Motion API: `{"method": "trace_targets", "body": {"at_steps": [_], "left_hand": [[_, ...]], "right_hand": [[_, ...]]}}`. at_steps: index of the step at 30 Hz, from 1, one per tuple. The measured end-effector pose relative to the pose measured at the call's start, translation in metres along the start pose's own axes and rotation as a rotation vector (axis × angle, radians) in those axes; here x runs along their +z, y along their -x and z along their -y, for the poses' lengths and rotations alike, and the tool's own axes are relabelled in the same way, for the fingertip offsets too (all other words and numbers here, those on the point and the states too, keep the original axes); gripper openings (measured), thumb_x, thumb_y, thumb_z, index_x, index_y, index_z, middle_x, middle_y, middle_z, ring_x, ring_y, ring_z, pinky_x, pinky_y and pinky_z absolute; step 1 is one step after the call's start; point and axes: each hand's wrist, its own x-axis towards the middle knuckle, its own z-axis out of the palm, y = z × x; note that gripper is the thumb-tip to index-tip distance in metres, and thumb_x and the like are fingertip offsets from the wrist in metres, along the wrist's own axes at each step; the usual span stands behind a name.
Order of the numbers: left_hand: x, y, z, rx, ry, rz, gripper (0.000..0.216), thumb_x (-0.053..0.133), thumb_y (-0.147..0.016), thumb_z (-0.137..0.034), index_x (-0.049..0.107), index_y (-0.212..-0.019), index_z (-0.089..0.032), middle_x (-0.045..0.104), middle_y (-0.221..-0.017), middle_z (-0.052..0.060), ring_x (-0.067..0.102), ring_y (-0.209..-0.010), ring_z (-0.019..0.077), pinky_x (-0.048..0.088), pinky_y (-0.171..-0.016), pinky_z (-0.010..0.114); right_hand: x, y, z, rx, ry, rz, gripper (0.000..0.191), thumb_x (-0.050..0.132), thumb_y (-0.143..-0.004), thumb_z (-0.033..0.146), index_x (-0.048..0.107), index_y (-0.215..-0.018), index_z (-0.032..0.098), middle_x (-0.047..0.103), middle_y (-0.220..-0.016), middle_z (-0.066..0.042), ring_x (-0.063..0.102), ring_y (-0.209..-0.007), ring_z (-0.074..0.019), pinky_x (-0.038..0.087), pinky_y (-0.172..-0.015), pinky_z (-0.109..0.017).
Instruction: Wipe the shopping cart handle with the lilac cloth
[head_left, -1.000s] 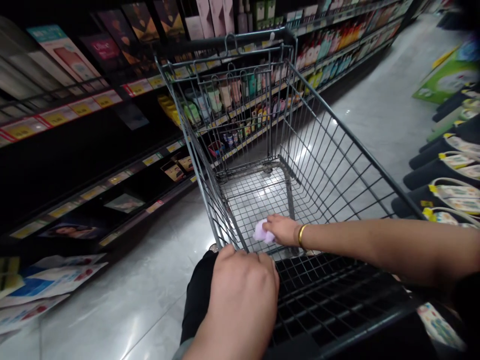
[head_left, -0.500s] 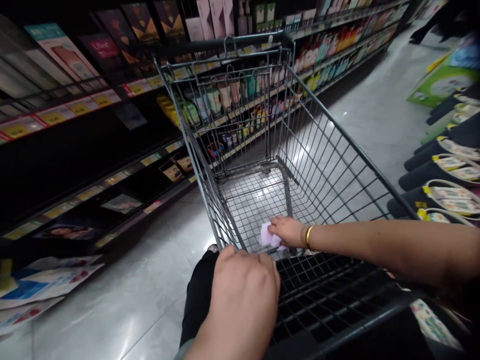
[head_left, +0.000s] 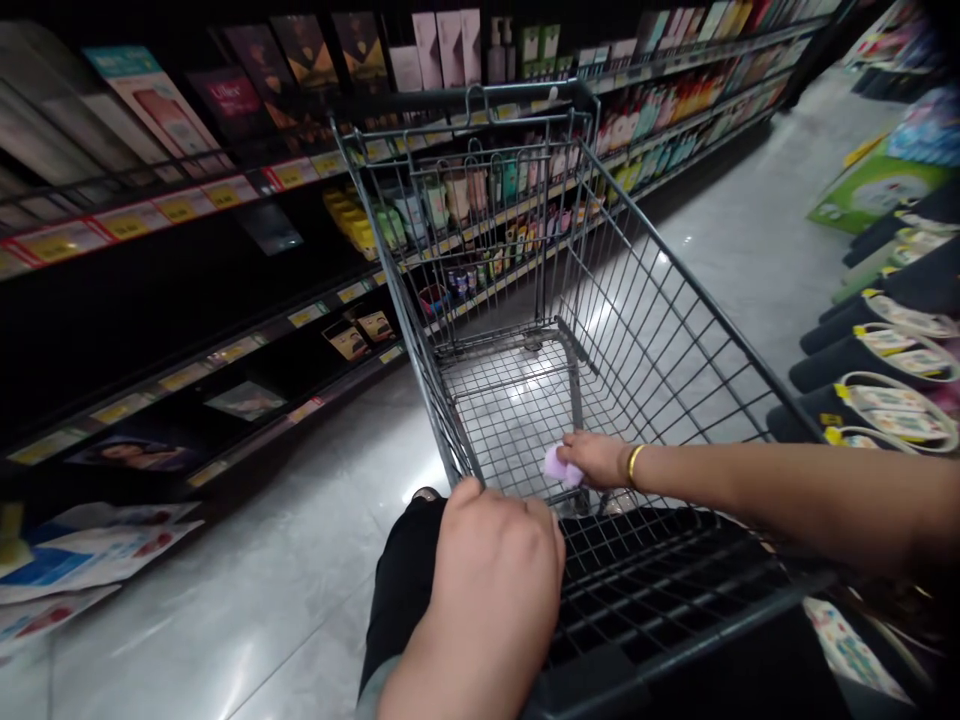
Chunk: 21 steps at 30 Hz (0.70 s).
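A grey wire shopping cart (head_left: 685, 274) stands tilted across the view, its basket open toward me. My left hand (head_left: 495, 560) is closed in a fist at the near left edge of the cart; its fingertips are hidden beneath it. From the right, my right hand (head_left: 598, 460), with a gold bangle at the wrist, reaches down inside the basket. Its fingers are closed on a small crumpled lilac cloth (head_left: 558, 466), low over the wire floor. Whether the cloth touches the wires I cannot tell.
Shelves (head_left: 135, 220) with boxes and price tags run along the left, bottles (head_left: 675, 85) farther down. At right stand dark rolls (head_left: 832, 365) with handled packs and a green box (head_left: 862, 190). White and blue packages (head_left: 82, 560) lie lower left. The floor (head_left: 247, 560) is shiny grey.
My right hand and the lilac cloth sit slightly farther right and higher in the view. The whole scene has shifted a little as my head moved. My left hand keeps its grip.
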Motion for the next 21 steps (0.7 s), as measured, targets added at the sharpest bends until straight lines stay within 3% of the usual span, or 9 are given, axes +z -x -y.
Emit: {"method": "trace_targets", "body": {"at_steps": [4, 8, 11, 14, 17, 21], "left_hand": [[0.001, 0.000, 0.000, 0.003, -0.008, 0.009, 0.030, 0.049, -0.088, -0.018, 0.057, -0.059, -0.019, 0.057, -0.050, 0.000, 0.050, -0.048, 0.0163, 0.036, -0.063, 0.034], [0.000, 0.000, 0.000, -0.007, -0.025, 0.025, 0.031, 0.048, -0.089, -0.018, 0.057, -0.060, -0.019, 0.057, -0.051, 0.001, 0.051, -0.049, 0.0182, 0.037, -0.064, 0.036], [0.000, 0.000, -0.001, -0.005, -0.028, 0.025, 0.030, 0.048, -0.089, -0.018, 0.058, -0.060, -0.018, 0.058, -0.051, 0.002, 0.052, -0.050, 0.0181, 0.037, -0.064, 0.036], [-0.001, 0.000, -0.001, 0.002, -0.028, 0.024, 0.030, 0.049, -0.089, -0.019, 0.058, -0.060, -0.018, 0.058, -0.051, 0.002, 0.053, -0.050, 0.0187, 0.037, -0.064, 0.036], [-0.003, -0.001, -0.001, 0.007, -0.040, 0.049, 0.031, 0.048, -0.090, -0.020, 0.061, -0.063, -0.017, 0.058, -0.052, 0.003, 0.053, -0.050, 0.0185, 0.037, -0.062, 0.035], [-0.004, -0.001, 0.000, 0.004, -0.056, 0.063, 0.029, 0.048, -0.091, -0.019, 0.065, -0.068, -0.016, 0.059, -0.054, 0.003, 0.053, -0.054, 0.0174, 0.039, -0.066, 0.034]], "right_hand": [[-0.015, -0.018, -0.032, 0.180, 0.037, -0.040, 0.051, 0.076, -0.064, 0.017, 0.063, -0.112, 0.015, 0.059, -0.115, -0.014, 0.055, -0.110, -0.0296, 0.045, -0.090, -0.036], [-0.011, -0.013, -0.043, 0.296, 0.002, -0.040, 0.046, 0.070, -0.071, 0.020, 0.061, -0.116, 0.010, 0.061, -0.112, -0.019, 0.058, -0.107, -0.0295, 0.045, -0.090, -0.037], [0.001, 0.002, -0.019, 0.241, -0.019, -0.001, 0.041, 0.068, -0.072, 0.021, 0.063, -0.112, 0.013, 0.063, -0.109, -0.015, 0.060, -0.104, -0.0268, 0.046, -0.089, -0.034], [0.006, 0.006, 0.020, 0.039, -0.019, 0.013, 0.038, 0.066, -0.073, 0.021, 0.063, -0.110, 0.016, 0.064, -0.108, -0.012, 0.061, -0.101, -0.0250, 0.047, -0.086, -0.032], [0.000, -0.008, 0.057, -0.207, 0.017, -0.049, 0.032, 0.063, -0.078, 0.025, 0.063, -0.109, 0.016, 0.063, -0.107, -0.012, 0.059, -0.101, -0.0262, 0.048, -0.083, -0.034], [0.001, -0.026, 0.092, -0.296, 0.054, -0.123, 0.024, 0.059, -0.084, 0.027, 0.064, -0.105, 0.017, 0.064, -0.106, -0.012, 0.058, -0.102, -0.0266, 0.048, -0.078, -0.034]]}}
